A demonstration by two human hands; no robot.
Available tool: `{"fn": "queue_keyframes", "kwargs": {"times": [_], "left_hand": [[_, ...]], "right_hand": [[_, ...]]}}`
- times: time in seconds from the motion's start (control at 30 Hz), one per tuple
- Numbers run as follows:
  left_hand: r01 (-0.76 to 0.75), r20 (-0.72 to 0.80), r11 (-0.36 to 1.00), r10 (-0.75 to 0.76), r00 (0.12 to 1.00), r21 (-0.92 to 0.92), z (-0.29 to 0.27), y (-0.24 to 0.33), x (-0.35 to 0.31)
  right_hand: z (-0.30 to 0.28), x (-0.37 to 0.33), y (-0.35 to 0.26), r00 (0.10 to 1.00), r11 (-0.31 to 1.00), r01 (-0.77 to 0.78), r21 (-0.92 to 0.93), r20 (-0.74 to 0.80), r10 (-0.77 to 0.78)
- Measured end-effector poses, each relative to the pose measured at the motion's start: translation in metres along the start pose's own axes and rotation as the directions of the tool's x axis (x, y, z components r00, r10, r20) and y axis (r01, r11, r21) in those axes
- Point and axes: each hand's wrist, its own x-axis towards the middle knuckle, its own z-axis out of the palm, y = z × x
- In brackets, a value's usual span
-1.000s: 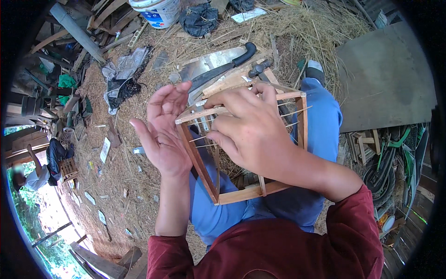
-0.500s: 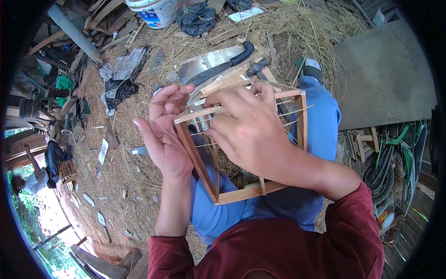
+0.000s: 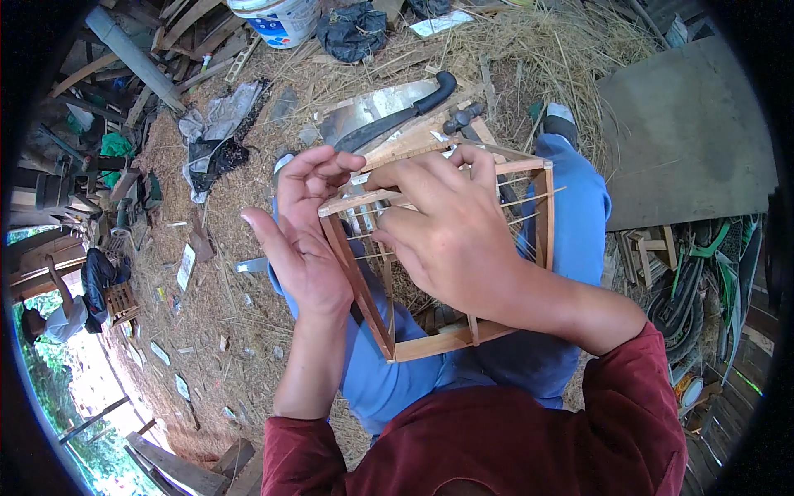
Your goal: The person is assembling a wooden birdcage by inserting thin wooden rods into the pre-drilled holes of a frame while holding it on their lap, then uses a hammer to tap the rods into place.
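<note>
A box-shaped wooden frame [image 3: 357, 289] with thin sticks across it rests over my lap. The palm of my left hand [image 3: 310, 240] lies against the frame's left side, with thumb and fingers apart and curving upward. My right hand [image 3: 451, 223] reaches over the frame from the right, its fingers bent down among the sticks. Thumb and index finger close on a thin stick, though the hand hides most of the grip. On the right side, a thin wooden stick [image 3: 523, 201] pokes out past the frame's bar.
Beyond the frame lie a machete [image 3: 432, 96] with a black handle and a hammer [image 3: 463, 120] on wood pieces. A white bucket [image 3: 281, 23] and a black bag [image 3: 351, 35] stand farther off. A grey board [image 3: 686, 132] lies right. Another person [image 3: 66, 318] is at far left.
The frame and both hands appear slightly farther right, along with the surrounding view. The hands' hold looks almost the same.
</note>
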Motion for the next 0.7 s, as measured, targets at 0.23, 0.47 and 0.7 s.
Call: {"fn": "queue_keyframes", "kwargs": {"times": [0.23,0.47,0.7], "left_hand": [[0.042,0.008,0.999,-0.041,0.999,-0.01,0.002,-0.001,-0.001],[-0.011,0.004,0.99,0.01,1.0,0.141,0.014,-0.002,-0.001],[-0.077,-0.265,0.979,0.127,0.956,0.19,0.018,-0.005,-0.001]], "right_hand": [[-0.003,-0.001,0.003,1.0,1.0,0.002,0.021,-0.024,-0.001],[-0.005,-0.003,0.004,0.998,1.0,-0.002,0.006,-0.064,0.003],[-0.01,-0.008,0.009,0.999,1.0,-0.012,0.016,-0.029,0.013]]}}
